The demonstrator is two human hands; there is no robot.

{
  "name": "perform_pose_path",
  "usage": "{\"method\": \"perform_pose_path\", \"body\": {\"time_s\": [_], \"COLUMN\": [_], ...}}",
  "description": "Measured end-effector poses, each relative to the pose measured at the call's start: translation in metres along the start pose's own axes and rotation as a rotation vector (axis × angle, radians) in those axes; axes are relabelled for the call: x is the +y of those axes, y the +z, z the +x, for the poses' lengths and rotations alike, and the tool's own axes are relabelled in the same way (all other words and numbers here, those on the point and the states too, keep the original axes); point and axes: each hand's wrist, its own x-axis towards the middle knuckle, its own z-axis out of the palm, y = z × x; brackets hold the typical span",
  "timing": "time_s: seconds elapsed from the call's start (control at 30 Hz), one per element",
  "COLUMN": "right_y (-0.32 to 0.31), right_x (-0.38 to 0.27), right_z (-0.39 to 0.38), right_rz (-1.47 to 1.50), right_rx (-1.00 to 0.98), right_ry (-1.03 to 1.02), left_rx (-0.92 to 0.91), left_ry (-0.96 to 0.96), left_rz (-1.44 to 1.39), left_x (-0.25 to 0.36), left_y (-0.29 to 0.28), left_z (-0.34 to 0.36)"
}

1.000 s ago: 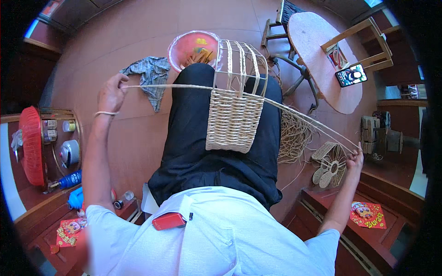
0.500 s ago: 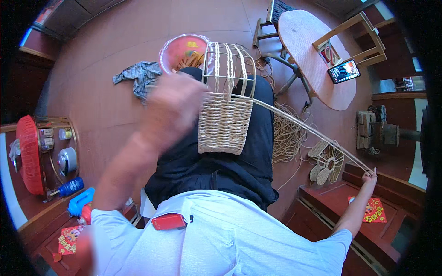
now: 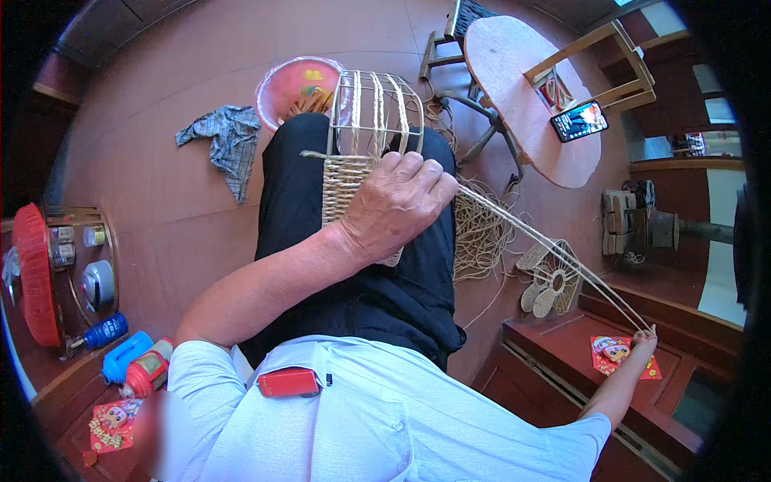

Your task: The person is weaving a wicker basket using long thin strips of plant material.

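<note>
On my lap stands a half-woven basket (image 3: 341,189), its lower part packed with straw-coloured cord and its upper wire frame (image 3: 377,108) wrapped in a few upright strips. My left hand (image 3: 401,197) lies across the basket's right side, fingers curled round the edge of the weave; the fingertips are hidden. From there a doubled cord (image 3: 546,241) runs taut to the lower right. My right hand (image 3: 645,341), arm stretched far out, is closed on its other end. A short cord end (image 3: 313,153) sticks out at the basket's left.
Loose cord (image 3: 482,237) lies heaped right of my legs, near a woven flower-shaped piece (image 3: 554,285). A pink basin (image 3: 277,92) and a checked cloth (image 3: 229,145) are ahead. A round table (image 3: 514,88) bears a phone (image 3: 580,122). Bottles (image 3: 128,357) stand at left.
My left hand has swung from the basket's left side across to its right side and closed there. My right hand still holds the cord stretched out; the whole view has shifted slightly.
</note>
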Motion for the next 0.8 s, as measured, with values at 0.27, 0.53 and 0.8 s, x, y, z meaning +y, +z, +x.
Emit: {"method": "perform_pose_path", "body": {"time_s": [0.27,0.53,0.8], "right_y": [-0.016,-0.073,-0.11], "right_x": [-0.02,-0.085,-0.056], "right_z": [0.024,-0.018,-0.048], "right_rz": [-0.128,-0.251,-0.931], "right_rx": [0.049,-0.049,0.202], "right_ry": [-0.063,-0.125,-0.427], "left_rx": [-0.026,0.031,0.015], "left_ry": [-0.017,-0.04,-0.07], "left_rz": [0.086,0.012,-0.078], "left_x": [0.0,-0.005,-0.007], "left_y": [-0.005,-0.003,-0.01], "left_z": [0.006,0.003,0.011]}}
